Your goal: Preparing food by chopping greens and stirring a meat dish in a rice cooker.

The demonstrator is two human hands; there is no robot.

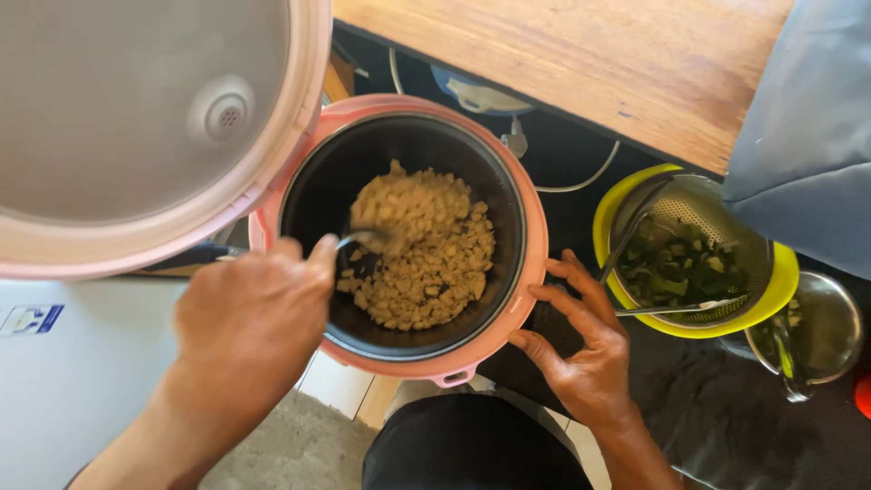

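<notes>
Cooker pot (399, 172) at centre with crumbled food (426, 259) inside, open lid (136, 118) far left, strainer (694, 245) of greens right, wooden bench (590, 54) beyond.

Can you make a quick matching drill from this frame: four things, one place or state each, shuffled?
Things:
1. left hand
2. right hand
3. cooker lid
4. metal strainer

States:
A. swung open, upper left
B. rests on the pink cooker rim
C. holds greens, sits in the yellow bowl
D. grips a spoon in the beige crumbles

Pairs: 1-D, 2-B, 3-A, 4-C
</notes>
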